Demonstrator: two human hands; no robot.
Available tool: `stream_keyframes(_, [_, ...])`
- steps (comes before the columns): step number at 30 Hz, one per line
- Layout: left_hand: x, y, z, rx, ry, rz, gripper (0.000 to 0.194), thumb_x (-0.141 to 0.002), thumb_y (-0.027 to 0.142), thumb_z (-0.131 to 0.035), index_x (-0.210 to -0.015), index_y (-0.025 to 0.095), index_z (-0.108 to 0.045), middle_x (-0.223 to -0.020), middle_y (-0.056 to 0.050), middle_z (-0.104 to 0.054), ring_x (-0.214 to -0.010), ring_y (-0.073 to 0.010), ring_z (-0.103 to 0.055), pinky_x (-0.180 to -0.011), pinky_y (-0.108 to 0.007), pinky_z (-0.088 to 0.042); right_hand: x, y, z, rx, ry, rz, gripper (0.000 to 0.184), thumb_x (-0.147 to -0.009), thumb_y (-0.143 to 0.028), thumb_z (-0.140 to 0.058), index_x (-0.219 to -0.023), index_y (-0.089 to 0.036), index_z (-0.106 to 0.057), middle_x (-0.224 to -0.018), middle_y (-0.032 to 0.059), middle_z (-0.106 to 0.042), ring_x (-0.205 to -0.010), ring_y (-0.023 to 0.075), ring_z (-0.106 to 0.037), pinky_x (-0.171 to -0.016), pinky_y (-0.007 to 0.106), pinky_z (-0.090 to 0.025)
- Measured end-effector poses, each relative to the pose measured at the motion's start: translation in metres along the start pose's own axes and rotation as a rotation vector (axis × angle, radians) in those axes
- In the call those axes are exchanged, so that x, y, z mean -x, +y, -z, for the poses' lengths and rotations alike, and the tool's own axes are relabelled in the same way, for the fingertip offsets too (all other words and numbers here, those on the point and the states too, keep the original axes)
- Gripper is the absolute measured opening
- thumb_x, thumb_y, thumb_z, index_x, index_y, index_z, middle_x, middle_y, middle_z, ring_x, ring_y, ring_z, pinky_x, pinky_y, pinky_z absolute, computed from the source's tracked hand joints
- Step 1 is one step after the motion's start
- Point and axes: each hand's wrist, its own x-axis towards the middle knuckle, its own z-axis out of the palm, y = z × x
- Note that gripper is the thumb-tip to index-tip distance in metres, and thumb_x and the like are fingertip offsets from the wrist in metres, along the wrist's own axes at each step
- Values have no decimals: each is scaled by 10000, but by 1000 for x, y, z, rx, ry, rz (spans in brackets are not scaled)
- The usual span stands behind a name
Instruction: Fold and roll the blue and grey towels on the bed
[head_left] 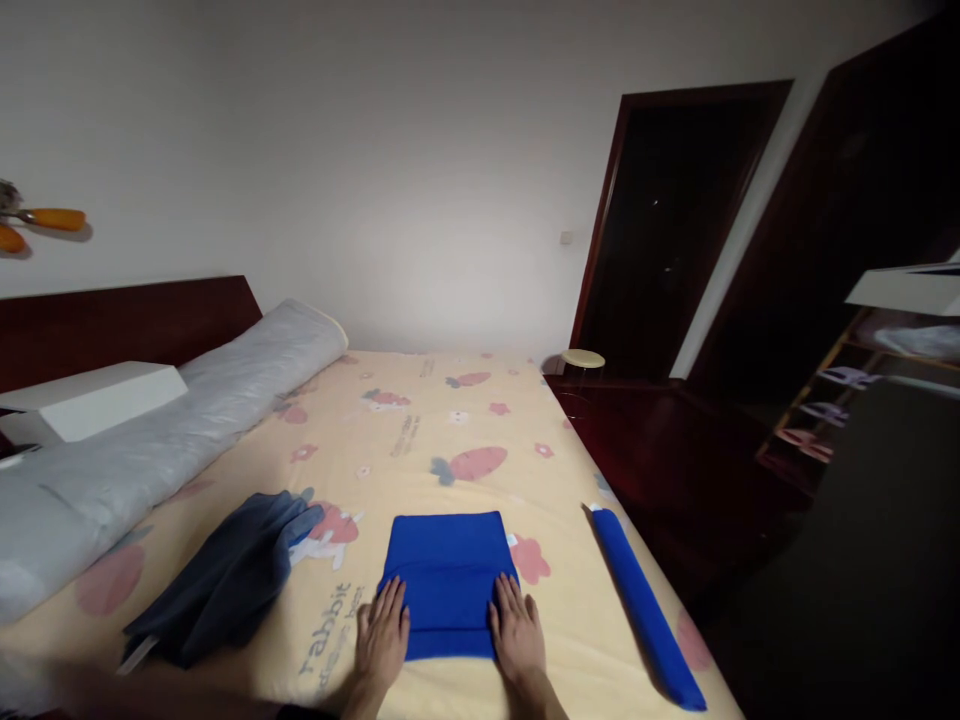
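Observation:
A folded blue cloth (450,585) lies flat on the bed, roughly square, with a crease across its lower part. My left hand (384,632) rests on its near left edge, palm down and fingers stretched out. On the near right edge lies my right hand (517,628), also flat with its fingers extended. To the right, along the bed's side, is a long narrow blue roll (646,610) that looks like fabric. A crumpled dark blue-grey garment (232,575) lies to the left, with a pale tag at its near end.
The bed (405,430) has a cream sheet printed with carrots and rabbits. A long grey roll (225,400) and a white box (112,395) lie by the headboard (135,315). A stool (583,358) stands past the bed's far right corner. Shelves with shoes (817,410) stand at right.

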Motion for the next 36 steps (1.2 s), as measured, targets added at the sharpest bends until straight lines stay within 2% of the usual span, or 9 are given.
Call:
stream_keyframes(5, [-1, -3, 1, -18, 203, 12, 412, -909, 205, -380, -1207, 243, -663, -1308, -74, -656, -1226, -249, -568, -1044, -506, -393, 3, 2, -2, 7, 116, 26, 509, -976, -423, -340, -1382, -180, -528, -1469, 122, -449, -1381, 310, -391, -1118, 536, -319])
stream_keyframes(9, [13, 24, 2, 102, 321, -104, 428, -882, 105, -368, -1108, 241, -705, -1203, -47, -713, -1132, -191, -634, -964, -380, -503, 23, -27, 0, -77, 188, 262, 452, -979, -307, -365, -1411, -250, -485, -1481, 75, -449, -1379, 254, -400, -1087, 457, -388])
stream_keyframes(12, [42, 52, -4, 207, 296, -224, 418, -884, 128, -386, -1139, 245, -696, -1215, -41, -708, -1156, -183, -629, -954, -337, -533, 48, -49, 2, -138, 118, 443, 472, -932, -229, -411, -1395, -255, -503, -1468, 70, -466, -1370, 240, -415, -1067, 420, -415])
stream_keyframes(15, [71, 68, -5, 232, 190, -247, 476, -875, 170, -417, -1309, 247, -593, -1342, -43, -631, -1249, -201, -570, -1019, -353, -502, 67, -56, 8, -152, 13, 456, 522, -896, -209, -427, -1416, -226, -480, -1475, 87, -450, -1378, 246, -402, -1074, 409, -408])
stream_keyframes(19, [85, 48, 7, 174, 67, -170, 561, -875, 153, -395, -1413, 293, -469, -1438, -19, -539, -1320, -199, -502, -1067, -392, -435, 76, -35, 20, -130, -67, 433, 592, -874, -160, -391, -1459, -247, -414, -1491, 58, -431, -1394, 224, -375, -1107, 396, -370])
stream_keyframes(22, [82, 21, 20, 114, 81, -83, 507, -884, 152, -397, -1344, 297, -552, -1391, -29, -586, -1269, -203, -551, -1028, -405, -422, 77, -11, 23, -100, 18, 342, 542, -905, -188, -383, -1439, -247, -450, -1468, 60, -474, -1377, 225, -407, -1092, 389, -376])
stream_keyframes(25, [74, 8, 27, 77, 77, -8, 478, -857, 122, -421, -1255, 282, -632, -1310, -29, -655, -1214, -211, -589, -994, -395, -410, 76, 5, 22, -54, 105, 255, 457, -927, -216, -397, -1356, -250, -549, -1398, 70, -560, -1310, 237, -493, -1023, 386, -403])
stream_keyframes(31, [49, 20, 43, 70, 17, 93, 499, -770, 27, -431, -1112, 271, -699, -1159, -19, -726, -1137, -220, -607, -995, -394, -372, 57, -5, 37, -24, 113, 188, 343, -864, -152, -456, -1123, -243, -661, -1090, 54, -718, -1073, 237, -599, -925, 383, -343])
stream_keyframes(36, [19, 27, 60, 115, -98, 143, 362, -760, 61, -461, -911, 267, -717, -1004, -6, -750, -1055, -209, -623, -1008, -404, -328, 32, -22, 62, -34, 53, 142, 245, -794, -154, -487, -904, -244, -686, -925, 41, -686, -958, 235, -570, -890, 378, -323])
